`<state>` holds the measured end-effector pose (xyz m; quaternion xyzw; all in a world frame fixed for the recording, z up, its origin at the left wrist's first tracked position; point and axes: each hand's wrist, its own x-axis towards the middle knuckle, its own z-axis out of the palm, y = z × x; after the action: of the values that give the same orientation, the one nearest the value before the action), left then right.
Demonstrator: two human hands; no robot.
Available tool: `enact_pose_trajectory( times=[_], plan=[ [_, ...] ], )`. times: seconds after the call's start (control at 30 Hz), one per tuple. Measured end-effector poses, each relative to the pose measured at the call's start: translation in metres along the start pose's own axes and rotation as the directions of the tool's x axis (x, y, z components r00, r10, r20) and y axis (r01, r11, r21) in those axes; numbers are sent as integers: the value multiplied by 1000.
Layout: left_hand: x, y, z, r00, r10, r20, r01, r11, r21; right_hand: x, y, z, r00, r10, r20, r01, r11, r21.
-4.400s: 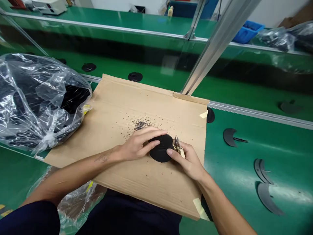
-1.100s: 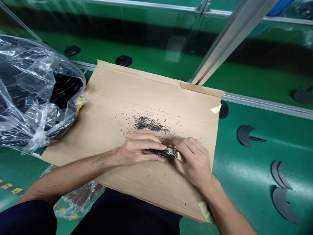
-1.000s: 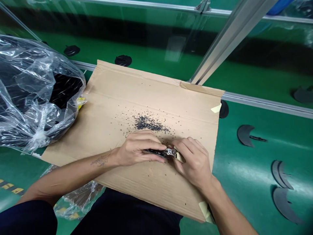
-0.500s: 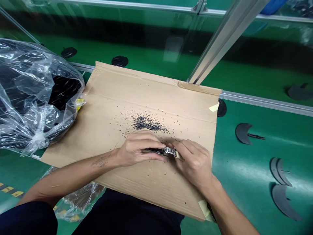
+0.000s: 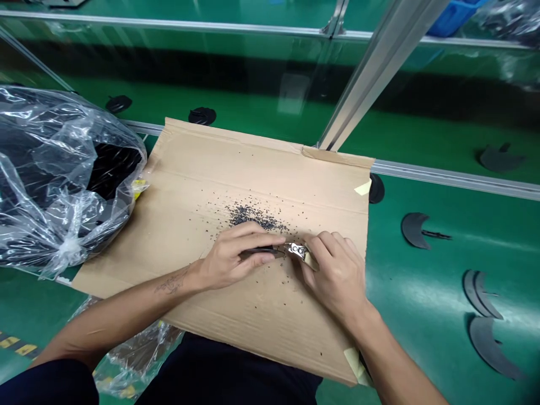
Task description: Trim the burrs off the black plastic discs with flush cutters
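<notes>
My left hand [image 5: 234,253] pinches a thin black plastic part [image 5: 262,250] between thumb and fingers, over the cardboard sheet [image 5: 202,163]. My right hand [image 5: 337,273] is closed around a pair of small nippers [image 5: 297,251] with a shiny metal head and pale handles, mostly hidden in the palm. The jaws point left, toward the right end of the black part; whether they touch it I cannot tell. Just beyond my left hand, a scattered pile of tiny black clippings [image 5: 251,216] lies on the cardboard.
A clear plastic bag [image 5: 37,185] of black parts bulges over the cardboard's left side. Curved black pieces [image 5: 415,229] lie on the green surface at right, and two dark round pieces [image 5: 202,116] lie behind. A metal post [image 5: 375,84] rises at the back right.
The black part and my left fingers have drawn slightly left, and the nippers' head has shifted a little up and right, with its metal more exposed. The camera view has tilted slightly.
</notes>
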<state>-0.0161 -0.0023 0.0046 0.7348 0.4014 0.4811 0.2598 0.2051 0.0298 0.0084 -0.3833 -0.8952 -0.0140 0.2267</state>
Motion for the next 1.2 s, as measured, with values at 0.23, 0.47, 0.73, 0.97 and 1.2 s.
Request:
enact_pose_trajectory(
  times=[0.23, 0.47, 0.73, 0.97, 1.2],
  plan=[
    [2, -8, 1, 864, -504, -10, 419, 729, -540, -2, 0, 5, 994, 107, 7, -105, 961, 257],
    [-3, -5, 6, 940, -324, 108, 340, 866, -367, -1, -4, 5, 989, 139, -55, -91, 853, 515],
    [1, -8, 1, 992, 67, 107, -71, 997, 30, -4, -4, 2, 995, 49, -85, 0, 868, 497],
    [2, -4, 3, 991, 128, 43, -124, 988, -93, -1, 5, -1, 994, -7, -105, 41, 945, 326],
    [2, -3, 3, 989, 138, 58, -133, 987, -90, -2, 1, 3, 994, -73, -80, 92, 956, 277]
  ],
)
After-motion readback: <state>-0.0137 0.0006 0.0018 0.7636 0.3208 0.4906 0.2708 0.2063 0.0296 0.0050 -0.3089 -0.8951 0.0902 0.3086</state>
